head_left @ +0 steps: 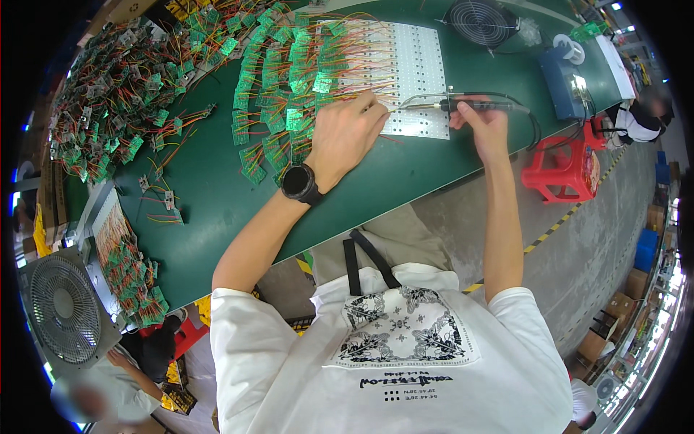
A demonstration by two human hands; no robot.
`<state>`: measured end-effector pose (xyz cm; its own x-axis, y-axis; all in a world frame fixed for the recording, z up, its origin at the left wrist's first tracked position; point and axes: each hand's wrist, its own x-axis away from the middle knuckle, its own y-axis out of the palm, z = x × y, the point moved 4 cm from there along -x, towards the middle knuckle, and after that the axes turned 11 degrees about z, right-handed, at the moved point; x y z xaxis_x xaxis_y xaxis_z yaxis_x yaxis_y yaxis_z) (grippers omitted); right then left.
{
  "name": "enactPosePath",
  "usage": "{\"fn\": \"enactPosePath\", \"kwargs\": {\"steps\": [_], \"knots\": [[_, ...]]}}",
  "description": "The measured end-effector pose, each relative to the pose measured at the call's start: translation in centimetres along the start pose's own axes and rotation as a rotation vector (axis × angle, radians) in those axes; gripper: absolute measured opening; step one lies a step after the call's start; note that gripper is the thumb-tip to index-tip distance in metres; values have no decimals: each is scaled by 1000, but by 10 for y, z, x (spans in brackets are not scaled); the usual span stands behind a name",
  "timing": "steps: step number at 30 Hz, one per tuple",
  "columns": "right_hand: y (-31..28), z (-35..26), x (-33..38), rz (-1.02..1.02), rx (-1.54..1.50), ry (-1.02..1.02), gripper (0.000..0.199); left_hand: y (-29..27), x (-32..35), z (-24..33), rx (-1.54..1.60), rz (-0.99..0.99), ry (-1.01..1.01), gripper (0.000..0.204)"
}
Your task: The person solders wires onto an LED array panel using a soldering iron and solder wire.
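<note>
My right hand [482, 124] grips a soldering iron [499, 106] by its black handle. A thin curved metal tube runs along the iron toward its tip. The tip points left, close to the fingertips of my left hand [350, 134]. That hand rests over the near edge of a white perforated board [419, 76], fingers curled together; what they pinch is hidden. Red and yellow wires [365, 69] stretch from the white board to rows of small green circuit boards [296, 76] on the left. A black watch [299, 183] is on my left wrist.
A large heap of wired circuit boards [119, 94] covers the table's left. Another wired strip [126, 260] lies by a grey fan [65, 307]. At the far right stand a round fan [481, 23], a blue soldering station [564, 83] and a solder spool [569, 49]. Red stools [560, 170] stand beyond the edge.
</note>
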<state>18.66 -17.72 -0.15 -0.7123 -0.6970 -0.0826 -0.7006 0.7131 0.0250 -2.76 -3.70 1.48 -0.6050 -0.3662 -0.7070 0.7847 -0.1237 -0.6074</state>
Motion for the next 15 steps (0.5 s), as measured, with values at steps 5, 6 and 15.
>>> {"fn": "enactPosePath", "kwargs": {"steps": [5, 6, 15], "knots": [[-1, 0, 0, 6, -1, 4, 21, 0, 1, -1, -1, 4, -6, 10], [-1, -1, 0, 15, -2, 6, 22, -1, 1, -1, 0, 5, -6, 9], [-12, 9, -9, 74, -168, 61, 22, -7, -6, 4, 97, 16, -64, 8]]}}
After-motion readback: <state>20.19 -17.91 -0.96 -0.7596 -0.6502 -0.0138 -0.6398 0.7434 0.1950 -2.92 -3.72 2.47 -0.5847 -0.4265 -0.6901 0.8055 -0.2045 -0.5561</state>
